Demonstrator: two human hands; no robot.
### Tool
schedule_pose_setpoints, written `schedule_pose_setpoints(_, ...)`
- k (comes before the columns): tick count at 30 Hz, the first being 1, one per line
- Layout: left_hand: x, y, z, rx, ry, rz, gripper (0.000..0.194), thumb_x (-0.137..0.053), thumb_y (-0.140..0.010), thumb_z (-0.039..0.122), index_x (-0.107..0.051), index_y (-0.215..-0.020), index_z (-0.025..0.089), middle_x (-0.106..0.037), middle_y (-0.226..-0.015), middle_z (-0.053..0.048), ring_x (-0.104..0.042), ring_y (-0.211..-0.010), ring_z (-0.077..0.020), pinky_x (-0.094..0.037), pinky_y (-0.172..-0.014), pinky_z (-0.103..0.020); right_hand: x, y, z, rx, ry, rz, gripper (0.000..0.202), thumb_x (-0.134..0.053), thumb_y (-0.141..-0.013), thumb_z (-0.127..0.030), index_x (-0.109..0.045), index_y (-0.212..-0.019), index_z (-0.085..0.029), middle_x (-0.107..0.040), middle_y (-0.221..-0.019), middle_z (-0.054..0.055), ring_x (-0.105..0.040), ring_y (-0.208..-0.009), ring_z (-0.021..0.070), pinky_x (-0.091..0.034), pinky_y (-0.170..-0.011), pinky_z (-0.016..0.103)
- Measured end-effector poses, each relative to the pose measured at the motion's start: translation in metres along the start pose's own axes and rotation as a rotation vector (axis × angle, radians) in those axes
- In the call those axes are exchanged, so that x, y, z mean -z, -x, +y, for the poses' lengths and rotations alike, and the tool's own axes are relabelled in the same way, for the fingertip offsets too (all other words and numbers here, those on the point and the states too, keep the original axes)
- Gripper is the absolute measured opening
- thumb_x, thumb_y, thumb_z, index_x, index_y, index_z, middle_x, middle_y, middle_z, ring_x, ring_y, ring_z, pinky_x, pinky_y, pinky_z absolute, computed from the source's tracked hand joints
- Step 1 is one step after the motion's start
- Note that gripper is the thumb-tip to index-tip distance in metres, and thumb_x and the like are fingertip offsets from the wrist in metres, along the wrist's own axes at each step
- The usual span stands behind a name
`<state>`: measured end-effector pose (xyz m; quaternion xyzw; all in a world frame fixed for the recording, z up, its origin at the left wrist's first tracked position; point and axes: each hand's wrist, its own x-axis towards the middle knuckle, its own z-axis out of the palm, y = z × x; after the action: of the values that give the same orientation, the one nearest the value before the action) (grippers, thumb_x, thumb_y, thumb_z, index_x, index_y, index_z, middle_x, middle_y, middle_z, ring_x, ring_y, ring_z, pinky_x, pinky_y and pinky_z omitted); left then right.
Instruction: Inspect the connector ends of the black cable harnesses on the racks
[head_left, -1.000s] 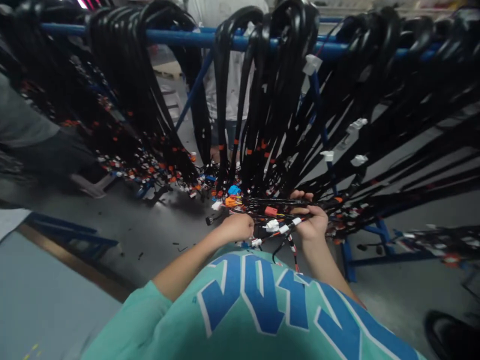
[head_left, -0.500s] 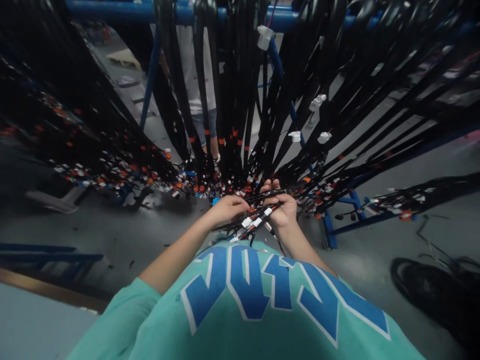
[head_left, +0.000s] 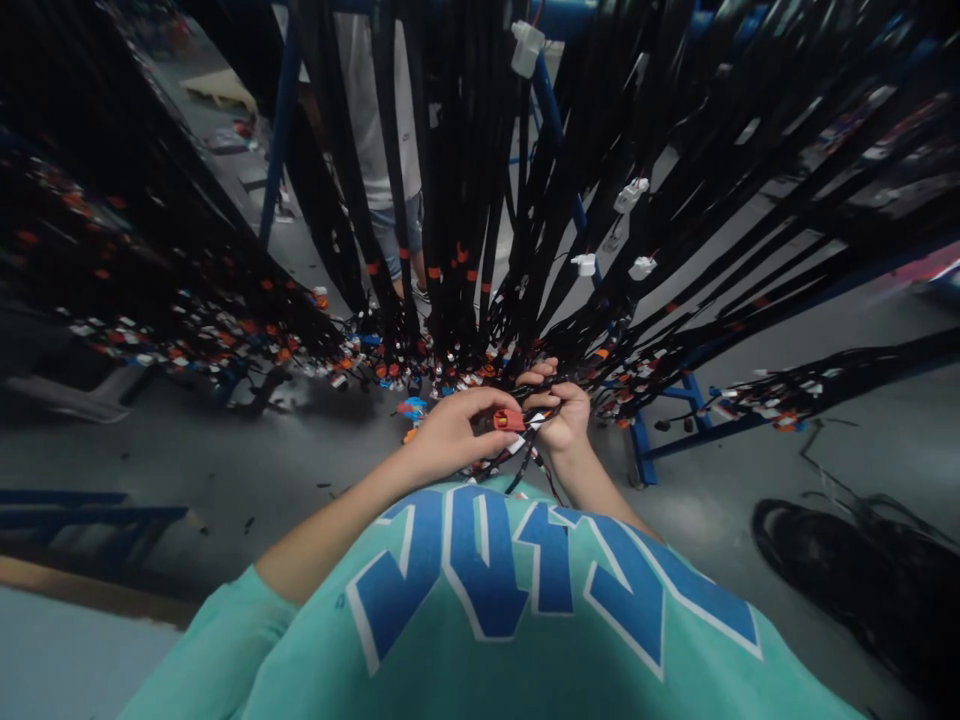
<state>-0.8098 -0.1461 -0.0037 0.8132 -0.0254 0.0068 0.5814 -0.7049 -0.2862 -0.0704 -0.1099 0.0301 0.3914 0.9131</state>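
Observation:
Between the thumb and fingers of my left hand sits a red connector, its end facing up at me. My right hand is closed around the wires of a harness just to the right of it. White connectors and thin dark wires hang below my hands, close to my shirt. Above my fingers, black-sleeved wire harnesses come down in a thick bunch, ending in many small coloured connectors. A blue connector dangles left of my left hand.
A blue rack frame carries the hanging harnesses, with a blue foot at the right. Behind them stands a person in a grey shirt. A dark coil lies on the floor at right. White connectors hang higher up.
My left hand has shifted right and turned, and the red connector now shows in its fingers. The right hand stays on the wires. The whole view has shifted slightly.

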Motion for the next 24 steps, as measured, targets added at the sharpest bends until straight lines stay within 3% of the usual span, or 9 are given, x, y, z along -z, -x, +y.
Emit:
schedule_pose_setpoints(3, -0.002, 0.002, 0.007, -0.120, -0.094, 0.031, 0.014, -0.059, -0.069, 0.019, -0.061, -0.083, 0.017, -0.063, -0.087, -0.002, -0.055, -0.082, -0.0147, -0.041, -0.079, -0.029, 0.003, -0.003, 0.006, -0.038, -0.036, 0.043, 0.046, -0.044, -0.050, 0.001, -0.060, -0.085, -0.026, -0.057, -0.072, -0.004, -0.050, -0.066, 0.0058, -0.041, -0.040, 0.003)
schedule_pose_setpoints(6, -0.002, 0.002, 0.004, -0.132, -0.067, 0.038, 0.016, -0.058, -0.070, 0.021, -0.061, -0.086, 0.017, -0.063, -0.089, -0.003, -0.055, -0.084, -0.0152, -0.041, -0.080, -0.030, 0.002, -0.004, 0.007, -0.059, -0.055, 0.066, 0.043, -0.045, -0.050, 0.001, -0.059, -0.081, -0.024, -0.056, -0.070, -0.003, -0.050, -0.065, 0.0060, -0.041, -0.040, 0.003)
schedule_pose_setpoints(12, 0.009, -0.011, -0.024, 0.121, 0.204, -0.033, 0.032, -0.058, -0.073, 0.035, -0.057, -0.097, 0.014, -0.061, -0.084, -0.002, -0.053, -0.074, -0.0130, -0.041, -0.069, -0.026, -0.012, -0.009, 0.001, -0.061, -0.098, 0.100, 0.040, -0.041, -0.051, 0.001, -0.057, -0.078, -0.023, -0.056, -0.070, -0.002, -0.050, -0.066, 0.0069, -0.041, -0.040, 0.004)
schedule_pose_setpoints(17, 0.013, -0.023, -0.050, 0.292, 0.329, -0.294, 0.036, -0.058, -0.073, 0.049, -0.062, -0.077, 0.013, -0.058, -0.066, -0.001, -0.052, -0.067, -0.0137, -0.040, -0.065, -0.025, -0.022, -0.021, -0.004, -0.048, -0.050, 0.176, 0.033, -0.041, -0.054, 0.000, -0.054, -0.077, -0.020, -0.057, -0.069, 0.000, -0.051, -0.064, 0.0074, -0.043, -0.040, 0.006)
schedule_pose_setpoints(21, 0.007, -0.029, -0.059, 0.540, 0.753, -0.589, 0.051, -0.045, -0.078, 0.059, -0.062, -0.088, 0.012, -0.062, -0.062, -0.005, -0.059, -0.066, -0.0182, -0.045, -0.067, -0.030, -0.022, -0.043, -0.008, -0.045, 0.024, 0.273, 0.023, -0.040, -0.063, -0.002, -0.050, -0.076, -0.018, -0.056, -0.065, 0.000, -0.052, -0.060, 0.0071, -0.044, -0.039, 0.008)
schedule_pose_setpoints(24, 0.010, -0.041, -0.056, 0.666, 0.959, -0.610, 0.044, -0.038, -0.086, 0.046, -0.061, -0.094, 0.009, -0.064, -0.061, -0.007, -0.061, -0.059, -0.0183, -0.048, -0.066, -0.034, -0.017, -0.065, -0.011, -0.033, 0.134, 0.376, 0.015, -0.037, -0.078, -0.008, -0.048, -0.074, -0.017, -0.055, -0.059, -0.001, -0.052, -0.053, 0.0070, -0.048, -0.043, 0.012)
